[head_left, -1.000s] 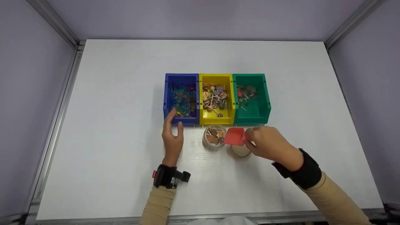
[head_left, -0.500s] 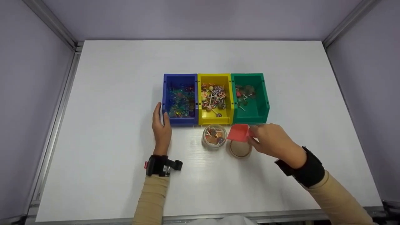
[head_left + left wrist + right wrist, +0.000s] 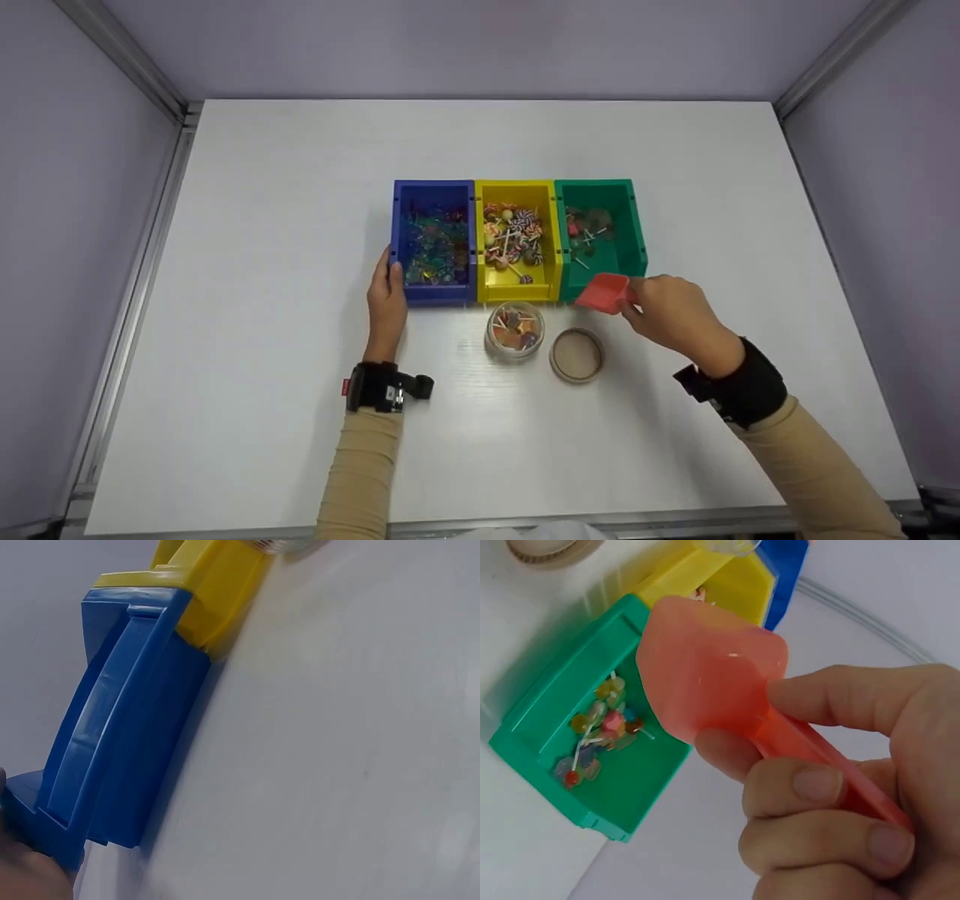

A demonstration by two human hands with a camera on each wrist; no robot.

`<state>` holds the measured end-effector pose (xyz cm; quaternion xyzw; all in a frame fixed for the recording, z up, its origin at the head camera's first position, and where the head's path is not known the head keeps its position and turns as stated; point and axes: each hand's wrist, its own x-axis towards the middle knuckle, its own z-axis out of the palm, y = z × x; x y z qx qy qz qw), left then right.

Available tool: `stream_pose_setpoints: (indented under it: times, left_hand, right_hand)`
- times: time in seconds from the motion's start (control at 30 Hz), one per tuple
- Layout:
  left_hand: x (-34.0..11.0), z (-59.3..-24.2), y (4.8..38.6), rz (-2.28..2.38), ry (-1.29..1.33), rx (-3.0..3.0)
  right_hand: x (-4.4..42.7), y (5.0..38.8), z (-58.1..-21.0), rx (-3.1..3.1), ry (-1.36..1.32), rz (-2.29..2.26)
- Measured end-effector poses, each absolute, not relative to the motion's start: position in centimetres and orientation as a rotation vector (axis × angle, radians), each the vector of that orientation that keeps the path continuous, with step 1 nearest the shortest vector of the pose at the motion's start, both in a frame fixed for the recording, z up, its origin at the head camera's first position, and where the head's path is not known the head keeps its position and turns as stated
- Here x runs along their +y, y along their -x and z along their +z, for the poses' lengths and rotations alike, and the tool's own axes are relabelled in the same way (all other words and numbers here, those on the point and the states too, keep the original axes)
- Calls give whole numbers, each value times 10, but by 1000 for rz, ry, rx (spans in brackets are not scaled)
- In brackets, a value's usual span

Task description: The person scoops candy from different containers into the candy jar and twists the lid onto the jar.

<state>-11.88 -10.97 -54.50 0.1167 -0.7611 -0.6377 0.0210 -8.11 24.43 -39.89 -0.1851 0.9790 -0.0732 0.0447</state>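
In the head view my left hand (image 3: 386,311) holds the left front corner of the blue bin (image 3: 433,294), thumb at the front and fingers along the outer side. The left wrist view shows only part of that hand, at the blue bin's (image 3: 142,727) corner. My right hand (image 3: 675,311) grips a red scoop (image 3: 604,292) by its handle, above the front edge of the green bin (image 3: 619,262). Curled fingers wrap the scoop's (image 3: 705,667) handle in the right wrist view. Below the bins stands a clear jar (image 3: 514,330) with lollipops and other small pieces inside.
A yellow bin (image 3: 517,292) of lollipops sits between the blue and green bins. Translucent colourful pieces (image 3: 439,244) lie in the blue bin. Small lollipops (image 3: 604,724) and other bits lie in the green one. A round lid (image 3: 577,355) rests right of the jar.
My left hand has moved left from over the blue bin's front to its outer left side. My right hand has carried the scoop right and away from the jar, towards the green bin.
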Motion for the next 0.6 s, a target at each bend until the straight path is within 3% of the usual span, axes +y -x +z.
stream_pose_setpoints:
  times: [0.6]
  left_hand:
    - [-113, -542, 121, -1966, -413, -2405]
  right_hand:
    - [255, 116, -415, 2904, 302, -222]
